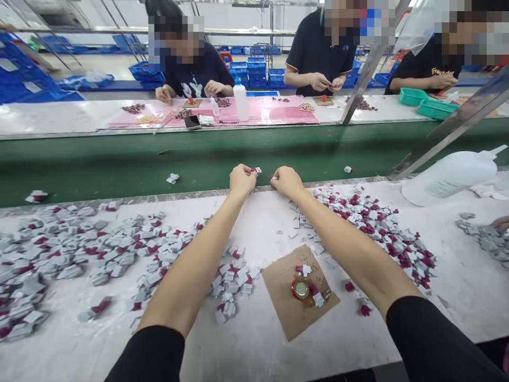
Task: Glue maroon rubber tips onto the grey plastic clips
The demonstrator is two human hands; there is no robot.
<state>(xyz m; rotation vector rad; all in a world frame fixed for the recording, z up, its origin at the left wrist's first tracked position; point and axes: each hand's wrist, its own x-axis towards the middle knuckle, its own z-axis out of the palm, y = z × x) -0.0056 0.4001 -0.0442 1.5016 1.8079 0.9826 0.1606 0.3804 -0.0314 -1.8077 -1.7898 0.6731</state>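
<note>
Both my arms reach out to the green strip beyond the table's far edge. My left hand [242, 181] is closed, pinching a small white and dark red piece [256, 171] that pokes out past its fingertips. My right hand [288, 182], a short gap to the right, is closed too. A bit of something whitish shows at its fingertips, too small to name. Between my forearms a brown cardboard square [286, 318] lies on the table. On it are a round red-rimmed cap [301, 289] and two white and dark red pieces [317, 297].
Piles of grey, white and dark red pieces [87, 244] cover the left, with more pieces [374, 225] on the right. A large white bottle [449, 178] lies at the right. Across the green strip [99, 159], several people work at a white table [51, 116]; a metal post [369, 69] slants up.
</note>
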